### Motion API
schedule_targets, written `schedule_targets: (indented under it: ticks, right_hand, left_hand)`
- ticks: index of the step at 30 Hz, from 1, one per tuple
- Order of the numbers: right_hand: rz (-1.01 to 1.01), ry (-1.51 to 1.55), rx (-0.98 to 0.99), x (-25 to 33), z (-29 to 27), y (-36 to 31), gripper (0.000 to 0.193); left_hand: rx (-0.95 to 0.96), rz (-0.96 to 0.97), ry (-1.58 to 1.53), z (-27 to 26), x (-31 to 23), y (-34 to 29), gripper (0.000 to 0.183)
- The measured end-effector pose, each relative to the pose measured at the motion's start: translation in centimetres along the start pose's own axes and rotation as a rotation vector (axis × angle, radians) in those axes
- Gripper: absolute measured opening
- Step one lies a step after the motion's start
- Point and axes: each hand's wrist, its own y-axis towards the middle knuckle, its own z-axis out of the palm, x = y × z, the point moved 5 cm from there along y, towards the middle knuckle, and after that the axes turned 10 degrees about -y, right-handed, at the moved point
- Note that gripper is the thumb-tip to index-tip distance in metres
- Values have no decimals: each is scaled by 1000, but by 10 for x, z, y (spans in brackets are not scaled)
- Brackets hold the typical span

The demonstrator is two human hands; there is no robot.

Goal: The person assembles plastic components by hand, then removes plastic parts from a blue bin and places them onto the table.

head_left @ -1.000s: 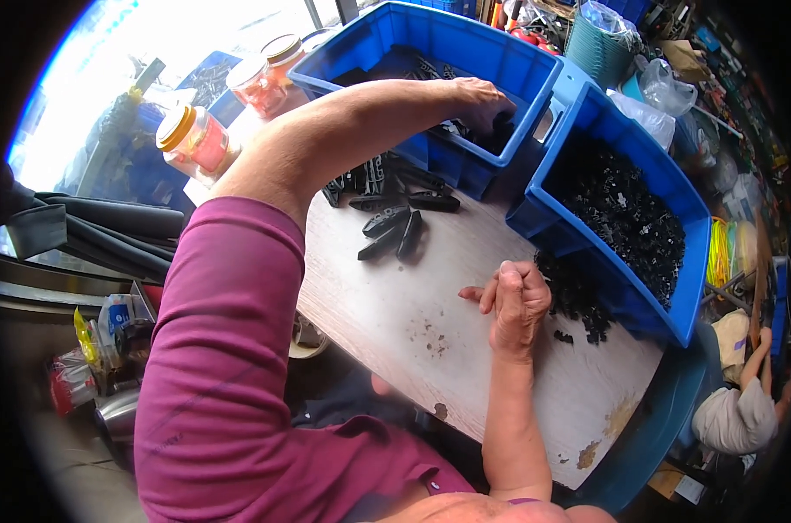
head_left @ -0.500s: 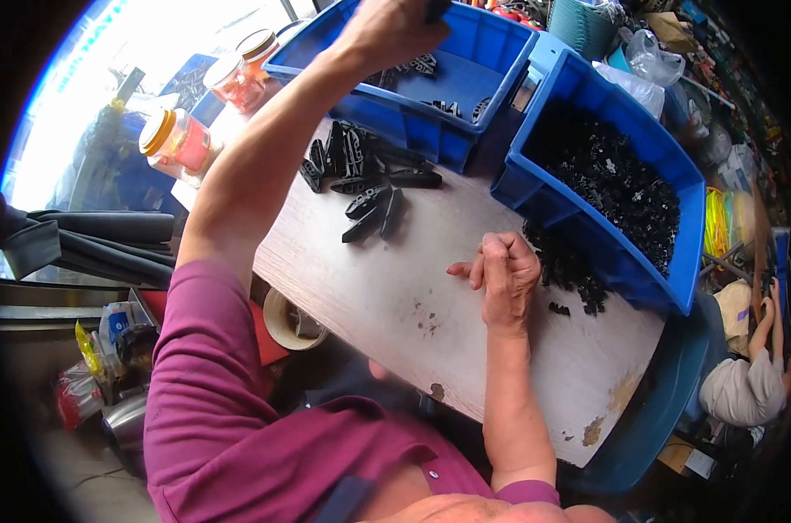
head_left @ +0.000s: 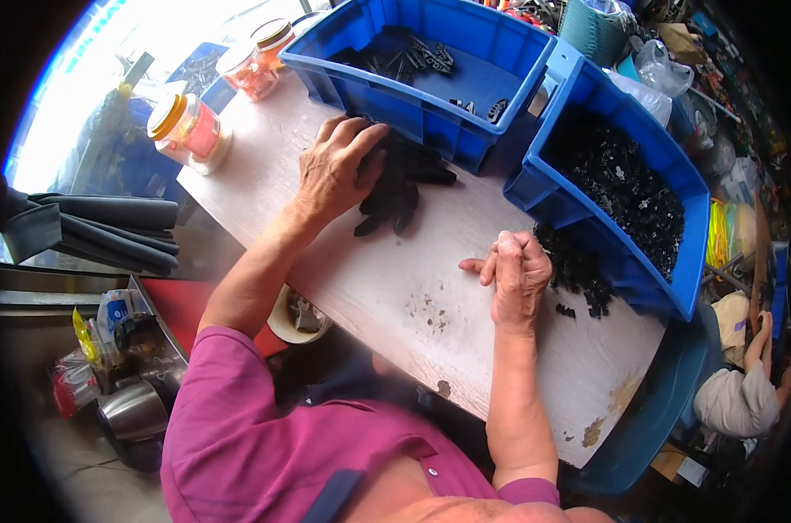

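My left hand (head_left: pixel 336 170) is over a pile of long black plastic parts (head_left: pixel 394 196) on the pale table (head_left: pixel 352 279). Its fingers bend down round a black part in the pile, and the fingertips are partly hidden. Farther right, my right hand (head_left: pixel 519 277) rests just above the table, its fingers curled together and one fingertip sticking out to the left. Anything inside that grip is too small or hidden to name. Beside it lies a heap of small black pieces (head_left: pixel 578 266).
A blue bin (head_left: pixel 413 100) behind the pile holds some long black parts. Another blue bin (head_left: pixel 618 227), at the right, is filled with small black pieces. Lidded jars (head_left: pixel 191 131) stand at the table's left end. A person (head_left: pixel 740 392) is at the far right.
My left hand has come back from above the far blue bin, down and toward me, onto the black pile. The right hand stays curled in nearly the same place.
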Motion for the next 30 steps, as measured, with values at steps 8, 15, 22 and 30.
schedule_targets:
  ticks: [8, 15, 22, 30]
  right_hand:
    - [-71, 50, -71, 0, -3, -1, 22]
    - [-83, 60, -49, -2, -5, -2, 24]
    - [-47, 48, 3, 1, -3, 1, 25]
    - [-63, 80, -78, 1, -2, 0, 25]
  left_hand:
    - [-155, 117, -79, -14, -6, 27, 43]
    - [-57, 43, 48, -17, 52, 119, 48]
    - [701, -423, 289, 70, 141, 167, 91]
    - [1038, -344, 215, 106, 144, 171, 81]
